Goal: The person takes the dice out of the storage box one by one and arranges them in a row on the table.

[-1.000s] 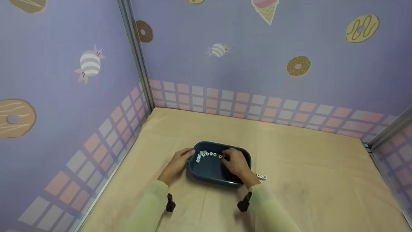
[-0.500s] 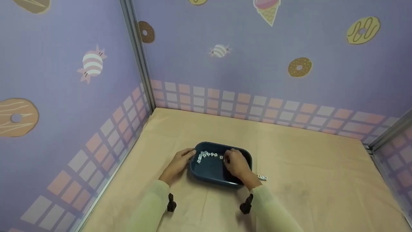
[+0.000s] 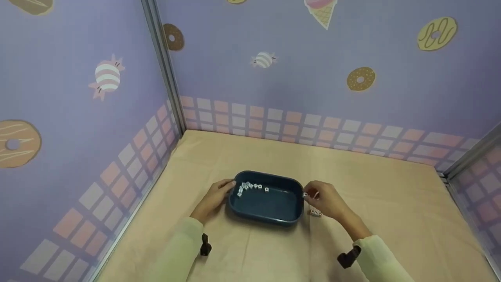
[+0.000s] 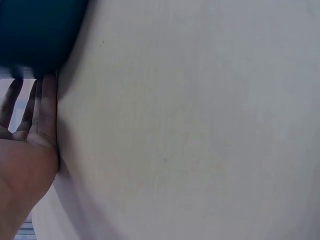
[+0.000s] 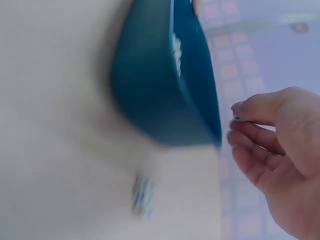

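Smooth blue rounded tray (image 3: 270, 216) on the cloth-covered bench (image 3: 391, 219), steadied at 9 o'clock by the flat left hand (image 3: 213, 197), small white cube (image 3: 315, 194) pinched by the right hand (image 3: 327, 199) at 3 o'clock, more cubes (image 3: 250, 187) lined up inside.

A: Count by kind, please.

B: One tray (image 3: 266, 203). Two hands: left hand (image 3: 213, 197) and right hand (image 3: 327, 199).

A: Dice?

B: A row of small white dice (image 3: 250, 187) inside the tray, roughly seven or eight; too small to count exactly. One more die (image 3: 314, 212) on the table (image 3: 391, 211), outside the tray.

A: Anything worn?

B: Two wrist cameras, one per arm: left (image 3: 204, 245), right (image 3: 347, 257).
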`<action>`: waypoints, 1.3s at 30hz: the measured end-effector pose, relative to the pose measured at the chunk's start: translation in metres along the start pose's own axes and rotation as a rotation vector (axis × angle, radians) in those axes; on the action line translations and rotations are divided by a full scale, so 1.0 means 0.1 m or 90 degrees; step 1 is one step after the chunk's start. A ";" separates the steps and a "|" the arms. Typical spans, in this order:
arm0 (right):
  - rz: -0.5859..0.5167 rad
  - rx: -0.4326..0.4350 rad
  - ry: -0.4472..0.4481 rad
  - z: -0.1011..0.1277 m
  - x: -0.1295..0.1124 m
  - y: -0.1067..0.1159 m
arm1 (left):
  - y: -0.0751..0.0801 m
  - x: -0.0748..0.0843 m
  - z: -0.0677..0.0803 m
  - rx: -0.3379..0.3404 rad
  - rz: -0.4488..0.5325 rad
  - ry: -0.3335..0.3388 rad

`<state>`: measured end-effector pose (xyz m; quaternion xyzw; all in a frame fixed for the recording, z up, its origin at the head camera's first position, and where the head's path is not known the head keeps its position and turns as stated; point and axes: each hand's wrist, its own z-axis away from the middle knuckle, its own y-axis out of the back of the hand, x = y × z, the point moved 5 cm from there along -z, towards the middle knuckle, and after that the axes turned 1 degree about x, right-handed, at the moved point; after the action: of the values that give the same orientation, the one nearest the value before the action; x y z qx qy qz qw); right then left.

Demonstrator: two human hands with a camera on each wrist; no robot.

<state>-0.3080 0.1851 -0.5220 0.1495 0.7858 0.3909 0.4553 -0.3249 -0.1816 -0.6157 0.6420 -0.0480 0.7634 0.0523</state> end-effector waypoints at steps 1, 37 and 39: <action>-0.004 0.008 -0.011 0.06 0.08 0.03 | 0.01 0.00 0.00 0.003 -0.004 0.000; -0.074 0.039 -0.229 0.77 0.94 -0.18 | 0.00 0.01 -0.04 0.016 -0.043 -0.010; -0.096 0.047 -0.246 0.79 0.96 -0.20 | 0.00 0.01 -0.04 0.015 -0.047 -0.014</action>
<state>-0.2916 0.2662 -0.6163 0.1789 0.7065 0.2907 0.6200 -0.3288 -0.1812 -0.6149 0.6522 -0.0157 0.7544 0.0722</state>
